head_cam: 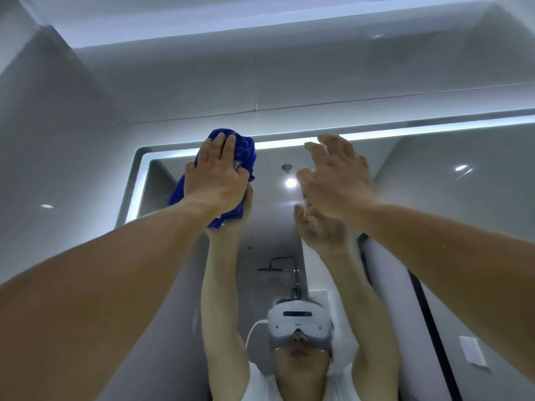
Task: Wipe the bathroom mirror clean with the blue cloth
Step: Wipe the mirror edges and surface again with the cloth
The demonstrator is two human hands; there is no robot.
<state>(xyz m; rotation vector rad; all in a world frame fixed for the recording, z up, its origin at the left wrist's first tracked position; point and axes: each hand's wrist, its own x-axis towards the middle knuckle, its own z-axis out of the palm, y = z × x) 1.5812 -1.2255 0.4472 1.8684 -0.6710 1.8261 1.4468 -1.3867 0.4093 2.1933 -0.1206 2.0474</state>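
Head view tilts steeply upward at the large rectangular bathroom mirror with its glowing white edge strip (434, 183), which fills the middle and right of the frame under grey wall tiles. Both bare arms reach up to it from the lower corners.

The left hand (215, 175) is at the upper left corner of the glass, just inside the lit border. It has the bunched deep-blue terry cloth (243, 151) under its palm. Its grip is flat rather than a pinch, with fingers laid nearly straight over the wad and pressing it against the mirror. Loose folds spill out above the fingertips and hang below the wrist.

The right hand (338, 180) is up at the top centre of the frame, near the cloth but apart from it. Its grip is spread, fingers loosely bent and holding nothing. I cannot tell whether it rests on the glass or hovers just off it.

From where things stand, I judge the wiping to be under way, working the top corner. The broad pane to the right and below looks not yet covered. The next move probably calls for steady pressure while sliding the cloth along the top edge toward the right. The dangling folds should be kept tucked so the whole wad stays on the glass.
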